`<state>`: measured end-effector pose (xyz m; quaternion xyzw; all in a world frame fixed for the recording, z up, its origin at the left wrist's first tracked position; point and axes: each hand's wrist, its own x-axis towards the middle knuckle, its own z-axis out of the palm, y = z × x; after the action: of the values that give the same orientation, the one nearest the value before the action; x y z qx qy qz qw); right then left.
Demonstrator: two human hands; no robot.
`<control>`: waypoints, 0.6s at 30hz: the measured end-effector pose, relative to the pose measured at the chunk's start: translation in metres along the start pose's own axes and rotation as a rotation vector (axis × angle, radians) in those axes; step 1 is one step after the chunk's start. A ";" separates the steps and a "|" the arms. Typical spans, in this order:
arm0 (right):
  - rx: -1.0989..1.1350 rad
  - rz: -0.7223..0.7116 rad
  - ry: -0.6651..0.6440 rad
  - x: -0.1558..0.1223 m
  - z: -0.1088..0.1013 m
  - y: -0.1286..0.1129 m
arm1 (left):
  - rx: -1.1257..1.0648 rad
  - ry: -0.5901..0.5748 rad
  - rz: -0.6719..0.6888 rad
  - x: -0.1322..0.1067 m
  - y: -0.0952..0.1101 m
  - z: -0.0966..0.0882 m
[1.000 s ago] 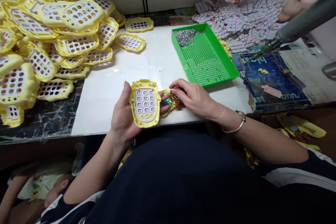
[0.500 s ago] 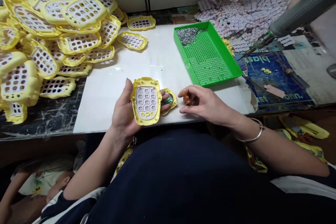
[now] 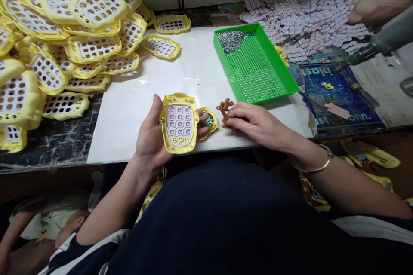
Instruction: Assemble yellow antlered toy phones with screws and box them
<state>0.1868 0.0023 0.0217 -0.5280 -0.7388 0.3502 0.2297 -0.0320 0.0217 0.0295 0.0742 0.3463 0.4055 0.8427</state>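
Note:
In my left hand (image 3: 151,133) lies a yellow toy-phone shell (image 3: 179,148), its inner side up, with a pale keypad sheet (image 3: 180,120) seated in it. My left thumb rests along the shell's edge, and the fingers come out underneath on its right side. Just past those fingertips, on the white board, is another yellow part (image 3: 211,124) with a green circuit board in it, partly hidden. My right hand (image 3: 250,122) pinches a brown, antler-shaped plastic piece (image 3: 225,111) between thumb and fingers, a short way to the right of that part.
A green perforated tray (image 3: 277,60) holds small screws (image 3: 234,42) in its far left corner. Yellow shells (image 3: 97,10) are heaped at the left. Pale keypad sheets (image 3: 316,13) are piled at the back right. An electric screwdriver (image 3: 371,49) hangs at the right.
The brown piece, earlier mostly hidden inside my right fingers, now sticks out upright from the fingertips. The hanging screwdriver has swung to the right. My left hand keeps the shell almost still.

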 end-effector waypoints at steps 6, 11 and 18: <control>0.392 0.213 0.047 0.013 0.018 -0.001 | -0.016 -0.020 0.005 0.001 0.000 0.000; 0.333 0.196 0.097 0.015 0.022 -0.001 | -0.033 -0.024 0.000 0.002 0.000 0.000; 0.072 0.037 0.159 0.014 0.024 -0.002 | -0.035 -0.031 -0.009 0.003 0.001 -0.002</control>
<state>0.1641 0.0088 0.0071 -0.5592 -0.6953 0.3377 0.2998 -0.0323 0.0238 0.0268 0.0643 0.3264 0.4062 0.8511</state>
